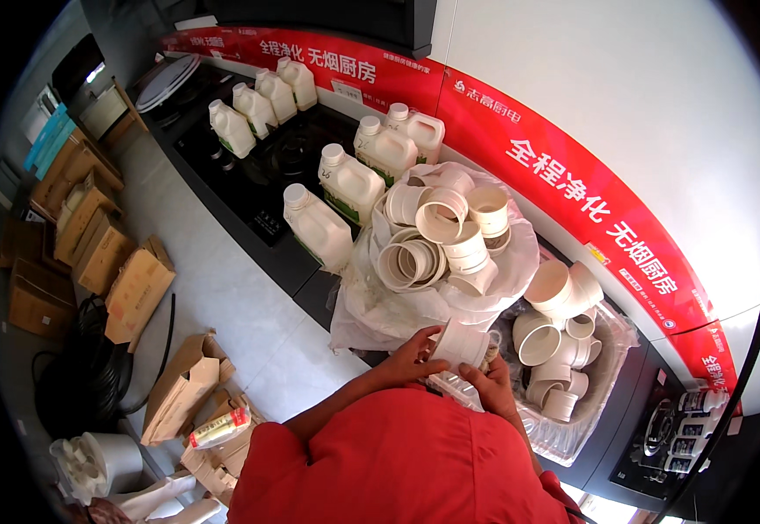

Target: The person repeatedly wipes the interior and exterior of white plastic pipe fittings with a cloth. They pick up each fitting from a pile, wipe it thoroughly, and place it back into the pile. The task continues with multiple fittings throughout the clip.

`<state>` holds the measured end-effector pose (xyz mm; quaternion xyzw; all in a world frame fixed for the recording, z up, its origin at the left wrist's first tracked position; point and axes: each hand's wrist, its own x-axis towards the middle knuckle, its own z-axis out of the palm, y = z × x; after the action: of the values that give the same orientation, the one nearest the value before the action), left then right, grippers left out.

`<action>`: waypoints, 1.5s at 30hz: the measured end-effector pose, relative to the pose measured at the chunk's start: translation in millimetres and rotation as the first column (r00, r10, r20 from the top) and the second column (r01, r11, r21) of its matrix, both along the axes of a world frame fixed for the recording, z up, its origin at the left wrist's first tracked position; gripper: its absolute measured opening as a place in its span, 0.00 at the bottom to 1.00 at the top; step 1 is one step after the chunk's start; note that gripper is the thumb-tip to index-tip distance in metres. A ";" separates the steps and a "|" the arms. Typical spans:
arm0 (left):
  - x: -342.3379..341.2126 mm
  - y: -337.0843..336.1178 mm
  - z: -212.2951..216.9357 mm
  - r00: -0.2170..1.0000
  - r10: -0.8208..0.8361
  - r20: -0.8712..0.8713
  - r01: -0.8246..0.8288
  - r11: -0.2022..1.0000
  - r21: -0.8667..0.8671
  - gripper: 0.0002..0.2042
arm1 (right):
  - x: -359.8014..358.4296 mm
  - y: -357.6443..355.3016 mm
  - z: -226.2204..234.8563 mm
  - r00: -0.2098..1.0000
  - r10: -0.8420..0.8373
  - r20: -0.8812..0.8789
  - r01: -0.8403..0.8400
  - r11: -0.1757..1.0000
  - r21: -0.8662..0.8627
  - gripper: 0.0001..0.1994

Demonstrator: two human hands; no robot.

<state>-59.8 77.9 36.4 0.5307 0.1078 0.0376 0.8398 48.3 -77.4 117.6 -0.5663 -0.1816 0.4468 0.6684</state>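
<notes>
As forearms [339,398] [516,423] converge, both hands [409,360] [491,384] clasp a fitting [459,341].

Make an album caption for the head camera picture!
Fingers hold a white pipe fitting beside more fittings heaped in a plastic bag and a lined bin.

A white wall [607,79] is rising behind the dark counter [633,410], a thin seam dividing its panels. A red banner [476,135] with white characters is running along its lower part. A black unit [345,26] is overhanging the counter's far section. Pale grey floor [249,271] is extending to the left, where cardboard boxes [140,293] are standing. Bright light [598,506] is showing at the lower right edge.
</notes>
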 end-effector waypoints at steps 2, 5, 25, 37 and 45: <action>-1.0 3.6 3.0 0.999 0.024 0.035 -0.025 0.999 0.026 0.37 | -1.6 0.5 -1.9 1.000 0.009 0.001 -0.009 1.000 0.003 0.22; 1.3 5.3 28.1 0.996 0.058 0.061 -0.063 0.995 0.076 0.36 | -5.6 2.9 1.4 0.998 -0.013 -0.056 0.015 0.999 0.048 0.23; 22.9 -5.1 56.6 0.988 0.144 0.048 -0.143 0.989 -0.035 0.23 | -0.5 0.0 3.7 0.994 0.105 -0.016 -0.105 0.994 0.017 0.23; 27.1 3.9 49.9 0.969 0.055 -0.241 -0.147 0.911 -0.385 0.23 | 18.0 12.9 -4.3 0.368 0.372 0.852 -0.308 0.913 -0.266 0.23; 23.5 0.8 70.9 0.975 0.195 0.104 -0.194 0.981 -0.025 0.30 | 10.6 16.0 17.1 0.974 0.176 0.139 -0.178 0.984 0.004 0.20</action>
<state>-36.2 78.7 107.2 0.5087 0.1149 0.1469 0.8405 58.8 -61.4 134.6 -0.5720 -0.2810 0.4627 0.6163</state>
